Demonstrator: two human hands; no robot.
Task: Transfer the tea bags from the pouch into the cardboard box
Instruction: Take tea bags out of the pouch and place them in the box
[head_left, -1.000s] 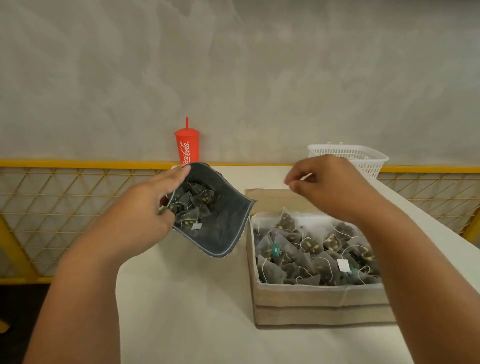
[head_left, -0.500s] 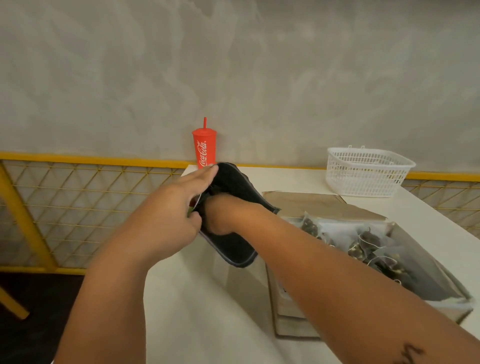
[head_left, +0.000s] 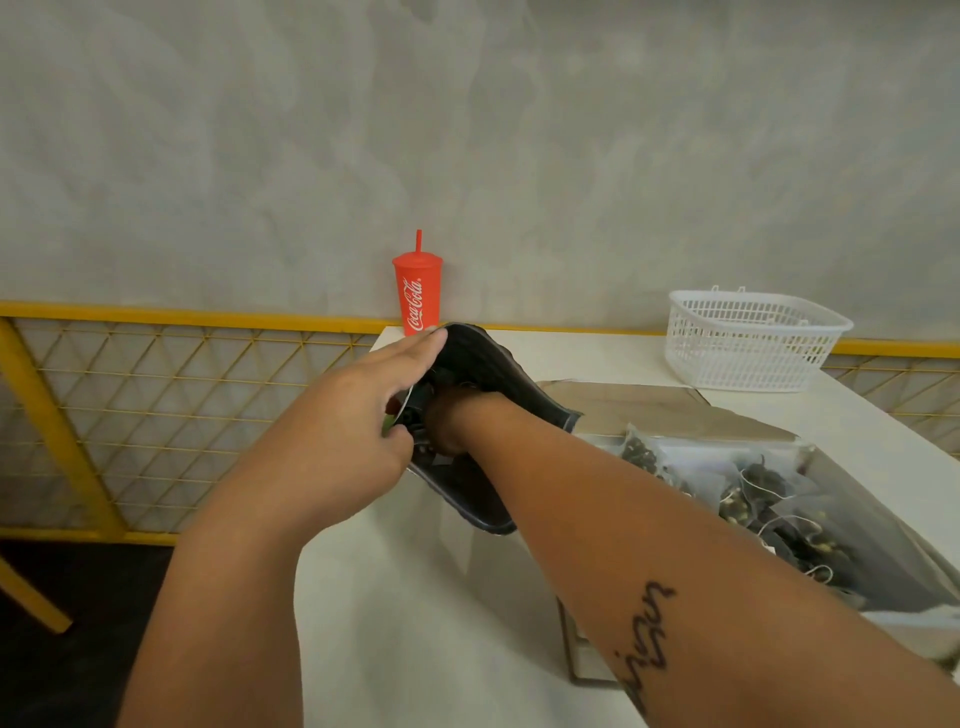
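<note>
Two bare forearms fill the nearest part of my feed, and the right one, marked with a dark script tattoo, crosses in from the lower right. Beneath it, on the white surface (head_left: 415, 623), sits the open brown cardboard box (head_left: 649, 410), lined with clear plastic. It holds a heap of dark pyramid tea bags (head_left: 769, 499) with white strings. Just left of the box, lifted off the surface, is the dark grey flexible pouch (head_left: 498, 374), its mouth turned toward me. The left hand (head_left: 358, 415) grips the pouch's near rim, thumb curled under and forefinger laid along the top edge. The right hand (head_left: 449, 415) is pushed into the mouth; its fingers are hidden, so I cannot tell whether they hold anything. Farther back stand a red plastic Coca-Cola cup with a straw (head_left: 417, 296) and a white plastic mesh basket (head_left: 748, 343). A yellow metal lattice railing (head_left: 182, 395) runs off to the left, with a grey plaster wall behind.
</note>
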